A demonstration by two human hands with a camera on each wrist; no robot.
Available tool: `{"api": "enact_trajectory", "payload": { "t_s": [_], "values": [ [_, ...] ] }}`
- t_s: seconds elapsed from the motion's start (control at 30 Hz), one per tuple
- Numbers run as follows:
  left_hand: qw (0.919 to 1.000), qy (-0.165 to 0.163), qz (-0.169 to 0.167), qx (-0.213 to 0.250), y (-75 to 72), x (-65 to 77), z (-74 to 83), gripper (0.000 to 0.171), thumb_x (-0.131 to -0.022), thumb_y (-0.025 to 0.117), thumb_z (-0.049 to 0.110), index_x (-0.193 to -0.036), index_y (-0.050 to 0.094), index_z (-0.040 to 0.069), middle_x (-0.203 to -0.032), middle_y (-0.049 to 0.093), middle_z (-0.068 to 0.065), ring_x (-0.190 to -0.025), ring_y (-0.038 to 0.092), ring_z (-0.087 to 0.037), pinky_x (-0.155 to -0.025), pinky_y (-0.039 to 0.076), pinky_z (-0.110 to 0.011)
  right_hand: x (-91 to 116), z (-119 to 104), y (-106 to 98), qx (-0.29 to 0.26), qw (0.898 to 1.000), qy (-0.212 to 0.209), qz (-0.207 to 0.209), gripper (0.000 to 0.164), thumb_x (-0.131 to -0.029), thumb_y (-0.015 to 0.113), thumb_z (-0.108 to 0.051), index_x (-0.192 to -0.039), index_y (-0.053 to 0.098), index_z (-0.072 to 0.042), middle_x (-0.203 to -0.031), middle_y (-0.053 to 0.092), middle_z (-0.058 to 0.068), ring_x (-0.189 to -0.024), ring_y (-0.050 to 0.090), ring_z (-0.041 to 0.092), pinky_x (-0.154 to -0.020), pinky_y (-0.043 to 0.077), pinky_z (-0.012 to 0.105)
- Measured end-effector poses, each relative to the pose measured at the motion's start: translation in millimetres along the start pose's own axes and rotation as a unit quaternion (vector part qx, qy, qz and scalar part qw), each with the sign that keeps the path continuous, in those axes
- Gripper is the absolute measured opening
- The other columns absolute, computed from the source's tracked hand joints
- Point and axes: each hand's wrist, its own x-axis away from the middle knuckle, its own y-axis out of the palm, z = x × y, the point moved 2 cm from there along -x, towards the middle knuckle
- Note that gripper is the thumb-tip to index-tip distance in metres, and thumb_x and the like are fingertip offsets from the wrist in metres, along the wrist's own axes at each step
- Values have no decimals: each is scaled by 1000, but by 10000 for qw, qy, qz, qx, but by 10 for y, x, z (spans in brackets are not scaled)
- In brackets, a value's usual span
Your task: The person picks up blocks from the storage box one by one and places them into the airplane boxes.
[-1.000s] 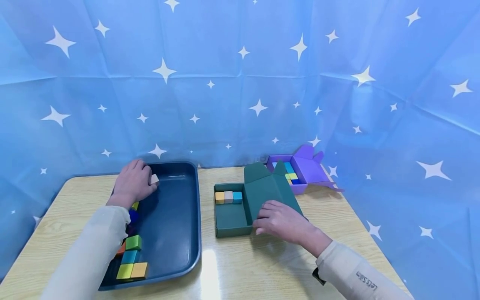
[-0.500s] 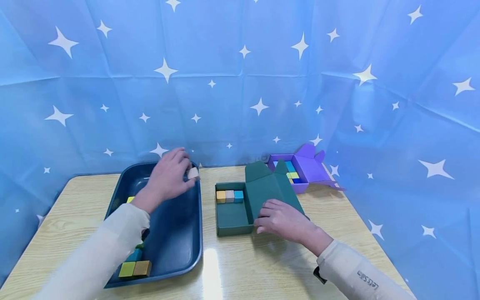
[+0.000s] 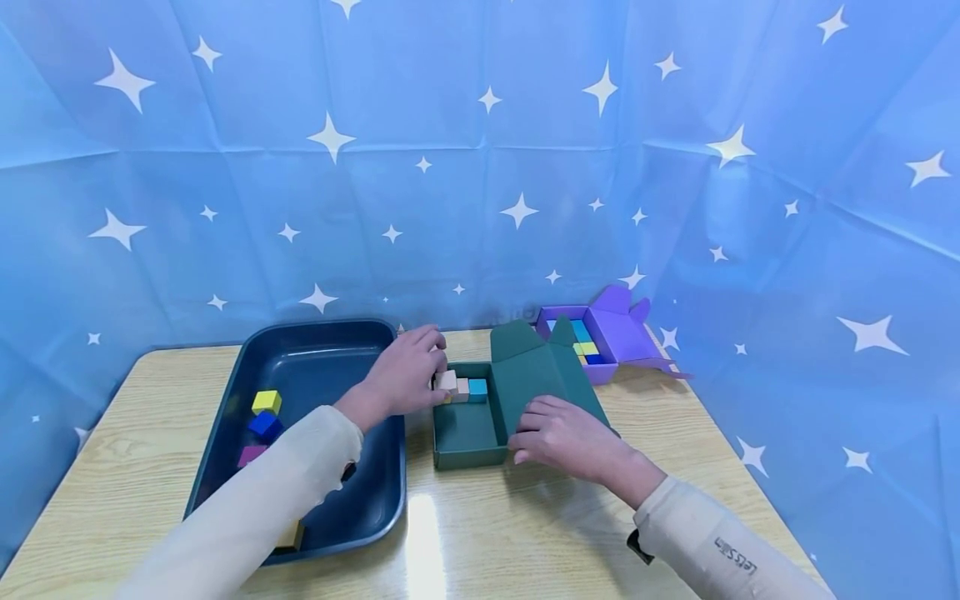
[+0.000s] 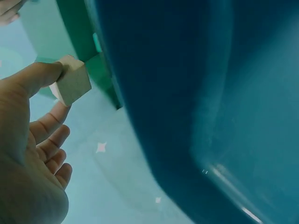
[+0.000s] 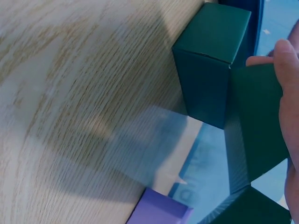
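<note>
My left hand pinches a pale wooden cube over the back left corner of the open green box. The left wrist view shows this cube between thumb and fingertips, the other fingers loosely bent. Inside the box, a whitish cube and a blue cube sit along the back wall; a yellowish one is mostly hidden under the held cube. My right hand holds the folded-back lid by its front edge. In the right wrist view, its thumb lies over the lid's edge.
A dark blue tray stands at left, with a yellow cube, a blue cube and a magenta cube; the left sleeve hides others. Behind the green lid, a purple box with several coloured cubes lies open at the table's back.
My left hand has carried the pale cube rightward from the blue tray, across its rim, to above the green box. The right hand has stayed at the lid.
</note>
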Motion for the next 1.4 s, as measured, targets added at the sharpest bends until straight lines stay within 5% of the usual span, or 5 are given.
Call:
{"api": "enact_trajectory", "payload": {
  "t_s": [0.3, 0.53, 0.73, 1.13, 1.4],
  "values": [
    [9975, -136, -675, -154, 215, -58, 35, 32, -83, 72, 47, -74, 64, 17, -122, 56, -3, -120, 46, -21, -112, 37, -39, -3, 3, -30, 46, 10000, 9, -27, 28, -97, 54, -43, -95, 75, -24, -87, 70, -13, -86, 62, 8, -93, 53, 29],
    [9973, -82, -720, -120, 268, -65, 49, 32, -82, 73, 50, -77, 70, 18, -121, 56, 0, -120, 45, -20, -111, 36, -39, 1, 6, -39, -25, 9999, 71, -74, 30, -98, 52, -43, -95, 75, -25, -87, 70, -13, -88, 61, 7, -93, 52, 29],
    [9953, -217, -808, -481, 308, -83, 89, 36, -80, 75, 50, -70, 69, 17, -118, 57, -1, -117, 44, -20, -107, 39, -37, 6, 3, -38, -13, 10000, 14, 43, 29, -98, 53, -42, -94, 75, -24, -87, 69, -13, -86, 61, 8, -92, 52, 29],
    [9817, -317, -1176, -1466, 433, -126, 165, 22, -86, 67, 34, -91, 73, 14, -134, 49, -9, -134, 35, -26, -117, 30, -39, -7, -24, -31, 46, 10000, -29, 81, 28, -97, 53, -43, -94, 75, -25, -86, 69, -13, -86, 62, 7, -91, 53, 27],
    [9812, -305, -1164, -1507, 444, -134, 176, 21, -86, 68, 34, -91, 74, 15, -134, 48, -9, -135, 35, -26, -118, 29, -40, -10, -28, -35, 57, 10000, -11, 55, 29, -97, 53, -43, -94, 75, -24, -86, 70, -13, -86, 62, 7, -92, 53, 27]
  ]
}}
